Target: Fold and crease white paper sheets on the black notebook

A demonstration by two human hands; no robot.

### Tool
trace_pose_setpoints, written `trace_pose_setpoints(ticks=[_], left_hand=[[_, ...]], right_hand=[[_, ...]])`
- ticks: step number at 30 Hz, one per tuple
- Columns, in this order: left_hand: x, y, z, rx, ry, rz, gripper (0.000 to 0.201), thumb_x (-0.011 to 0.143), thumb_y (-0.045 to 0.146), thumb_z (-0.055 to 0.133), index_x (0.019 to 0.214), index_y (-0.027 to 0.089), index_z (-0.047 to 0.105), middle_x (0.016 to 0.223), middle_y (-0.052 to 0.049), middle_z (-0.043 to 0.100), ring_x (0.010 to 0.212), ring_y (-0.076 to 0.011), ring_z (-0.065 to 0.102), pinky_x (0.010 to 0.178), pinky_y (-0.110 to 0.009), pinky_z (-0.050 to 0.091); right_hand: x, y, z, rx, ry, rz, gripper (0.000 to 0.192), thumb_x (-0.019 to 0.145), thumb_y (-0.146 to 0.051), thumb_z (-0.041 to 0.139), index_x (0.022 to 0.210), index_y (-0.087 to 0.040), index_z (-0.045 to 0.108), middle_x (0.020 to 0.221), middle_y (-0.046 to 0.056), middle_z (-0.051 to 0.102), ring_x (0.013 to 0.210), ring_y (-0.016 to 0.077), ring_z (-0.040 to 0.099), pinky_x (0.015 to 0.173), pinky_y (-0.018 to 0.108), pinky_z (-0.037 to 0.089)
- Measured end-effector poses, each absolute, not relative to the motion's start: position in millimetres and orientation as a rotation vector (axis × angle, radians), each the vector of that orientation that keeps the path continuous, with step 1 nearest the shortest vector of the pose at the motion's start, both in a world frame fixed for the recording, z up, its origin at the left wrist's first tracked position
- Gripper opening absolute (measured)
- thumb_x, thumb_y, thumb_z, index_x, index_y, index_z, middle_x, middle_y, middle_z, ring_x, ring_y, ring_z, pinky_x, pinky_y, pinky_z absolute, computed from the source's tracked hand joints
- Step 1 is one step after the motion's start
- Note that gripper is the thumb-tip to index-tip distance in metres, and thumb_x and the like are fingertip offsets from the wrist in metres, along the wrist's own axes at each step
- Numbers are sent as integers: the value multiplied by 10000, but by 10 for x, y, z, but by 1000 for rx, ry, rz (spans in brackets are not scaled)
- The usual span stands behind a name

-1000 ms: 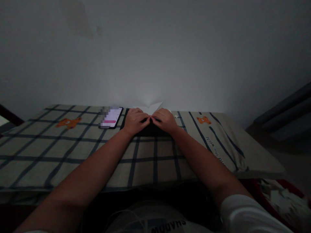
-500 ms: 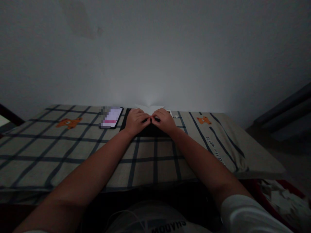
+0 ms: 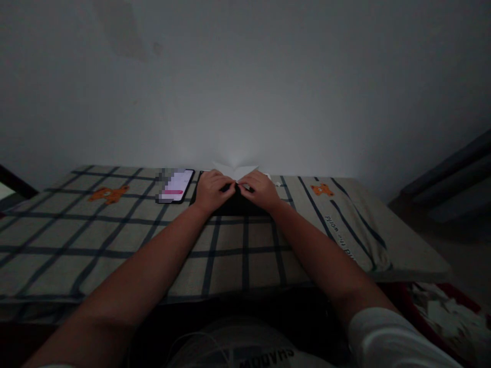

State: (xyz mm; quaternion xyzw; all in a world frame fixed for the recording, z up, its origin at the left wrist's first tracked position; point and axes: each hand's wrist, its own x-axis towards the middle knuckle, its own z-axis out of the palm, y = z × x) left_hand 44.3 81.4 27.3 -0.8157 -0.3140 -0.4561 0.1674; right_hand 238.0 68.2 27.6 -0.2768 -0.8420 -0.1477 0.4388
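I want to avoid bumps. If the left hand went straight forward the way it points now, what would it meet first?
Most likely the white folded paper under its fingertips; the left hand already touches it. Beyond stands the wall, though depth is unclear.

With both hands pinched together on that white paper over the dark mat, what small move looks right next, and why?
Probably slide the fingertips outward along the fold to flatten the crease. The left hand and right hand meet at the middle of the white paper, whose two flaps rise past the fingers, so only the centre looks pressed. The paper lies on a dark mat, which gives a firm base. The phone lies apart.
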Motion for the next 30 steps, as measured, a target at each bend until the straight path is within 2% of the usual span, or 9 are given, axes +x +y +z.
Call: trace_pose_setpoints(ticks=[11, 17, 30], left_hand=[[449, 778, 295, -2362, -922, -1278, 126, 822, 281, 604, 824, 218, 713, 789, -23, 734, 789, -202, 604, 729, -376, 417], [446, 782, 295, -2330, -944, -1298, 123, 825, 275, 599, 805, 215, 705, 786, -22, 733, 782, -206, 602, 725, -375, 421], [442, 819, 277, -2382, -863, -1317, 108, 816, 269, 613, 797, 222, 708, 774, -12, 729, 801, -202, 601, 747, -373, 432]], right_hand=[[2404, 703, 253, -740, -2094, -380, 133, 888, -222, 520, 869, -176, 643, 874, 84, 676, 860, 204, 578, 790, 369, 442], [2398, 699, 258, -719, -2095, -359, 139, 885, -238, 540, 935, -186, 658, 925, 84, 684, 904, 209, 585, 815, 376, 455], [2363, 685, 263, -718, -2048, -337, 139, 886, -228, 525, 819, -175, 634, 800, 64, 675, 801, 183, 585, 769, 338, 451]])
